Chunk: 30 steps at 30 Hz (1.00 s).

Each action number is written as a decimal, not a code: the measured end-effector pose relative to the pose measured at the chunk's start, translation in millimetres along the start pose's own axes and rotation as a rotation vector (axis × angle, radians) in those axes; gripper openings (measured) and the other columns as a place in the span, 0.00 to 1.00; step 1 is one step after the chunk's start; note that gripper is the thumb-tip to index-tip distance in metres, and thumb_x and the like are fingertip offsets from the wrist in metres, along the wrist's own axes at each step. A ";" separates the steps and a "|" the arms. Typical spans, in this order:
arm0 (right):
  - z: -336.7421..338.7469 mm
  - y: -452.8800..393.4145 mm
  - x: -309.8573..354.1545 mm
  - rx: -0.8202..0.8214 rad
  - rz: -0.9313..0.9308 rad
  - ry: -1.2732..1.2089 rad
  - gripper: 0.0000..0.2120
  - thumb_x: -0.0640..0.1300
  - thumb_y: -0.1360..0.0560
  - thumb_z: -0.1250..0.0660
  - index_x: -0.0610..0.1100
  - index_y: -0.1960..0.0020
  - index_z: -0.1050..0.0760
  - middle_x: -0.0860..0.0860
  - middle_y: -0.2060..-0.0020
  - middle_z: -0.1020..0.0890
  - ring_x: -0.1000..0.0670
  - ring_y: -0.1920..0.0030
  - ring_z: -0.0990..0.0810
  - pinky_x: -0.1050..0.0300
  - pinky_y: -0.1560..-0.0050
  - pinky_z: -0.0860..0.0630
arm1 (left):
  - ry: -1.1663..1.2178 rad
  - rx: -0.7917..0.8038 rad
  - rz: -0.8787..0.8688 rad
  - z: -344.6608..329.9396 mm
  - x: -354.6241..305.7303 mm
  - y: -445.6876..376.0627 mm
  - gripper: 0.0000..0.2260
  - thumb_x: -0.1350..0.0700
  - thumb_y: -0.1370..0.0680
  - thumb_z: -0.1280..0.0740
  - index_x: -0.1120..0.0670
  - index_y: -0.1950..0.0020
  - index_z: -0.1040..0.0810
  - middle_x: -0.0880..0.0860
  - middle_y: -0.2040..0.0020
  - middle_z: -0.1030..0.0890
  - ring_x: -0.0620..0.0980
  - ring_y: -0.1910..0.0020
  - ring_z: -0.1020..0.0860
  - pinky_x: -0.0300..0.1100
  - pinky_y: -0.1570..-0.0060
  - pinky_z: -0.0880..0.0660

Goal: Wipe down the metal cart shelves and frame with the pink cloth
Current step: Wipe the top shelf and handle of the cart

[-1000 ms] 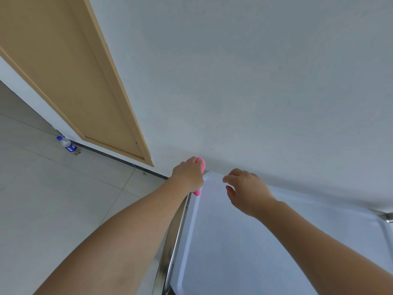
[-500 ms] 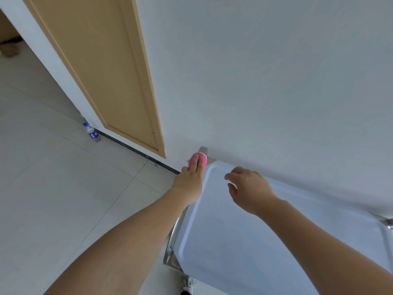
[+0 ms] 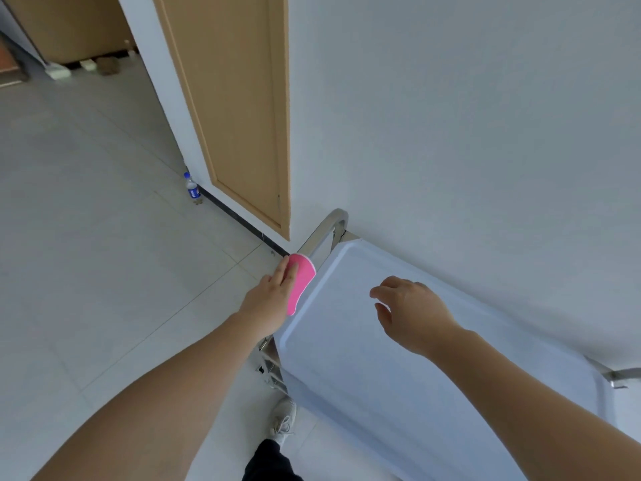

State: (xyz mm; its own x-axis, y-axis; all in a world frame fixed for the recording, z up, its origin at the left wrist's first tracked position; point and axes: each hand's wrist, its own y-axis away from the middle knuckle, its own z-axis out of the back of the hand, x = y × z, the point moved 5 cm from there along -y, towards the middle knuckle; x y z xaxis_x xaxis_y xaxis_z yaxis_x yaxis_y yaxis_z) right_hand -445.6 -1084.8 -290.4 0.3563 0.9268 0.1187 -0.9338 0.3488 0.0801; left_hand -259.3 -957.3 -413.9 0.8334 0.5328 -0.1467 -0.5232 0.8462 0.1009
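A metal cart (image 3: 399, 341) is standing against the wall at lower right of the frame, its top shelf pale and bare. At frame centre, the left hand (image 3: 268, 300) is pressing the pink cloth (image 3: 300, 282) flat-fingered against the cart's left rail, grip apart. The right hand (image 3: 409, 314) is hovering loosely curled, holding nothing. The cloth, seemingly soft and light, likely handles best under a flat palm.
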 end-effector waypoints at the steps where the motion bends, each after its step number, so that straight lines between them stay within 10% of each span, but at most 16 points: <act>1: -1.2 1.6 5.9 0.008 0.023 0.002 0.12 0.45 0.23 0.44 0.47 0.44 0.24 0.51 0.48 0.21 0.47 0.53 0.22 0.55 0.51 0.27 | 0.009 -0.011 0.015 -3.1 2.0 8.3 0.44 0.62 0.29 0.31 0.50 0.26 0.59 0.56 0.24 0.55 0.55 0.44 0.30 0.46 0.57 0.23; 30: -117.3 16.6 121.3 0.182 -0.064 0.001 0.13 0.43 0.24 0.43 0.48 0.45 0.23 0.52 0.52 0.20 0.45 0.57 0.22 0.57 0.53 0.28 | 0.617 -0.333 -0.147 -107.8 44.7 78.0 0.39 0.72 0.31 0.32 0.55 0.28 0.50 0.66 0.36 0.34 0.66 0.44 0.27 0.51 0.59 0.22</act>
State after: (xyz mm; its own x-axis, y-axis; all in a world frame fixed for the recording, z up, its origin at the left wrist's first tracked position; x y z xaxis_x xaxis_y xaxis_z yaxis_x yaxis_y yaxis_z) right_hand -421.7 -950.3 -390.8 0.4143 0.9038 0.1069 -0.8881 0.3758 0.2648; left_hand -282.1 -866.7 -518.7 0.6984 0.2372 -0.6752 -0.5221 0.8142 -0.2540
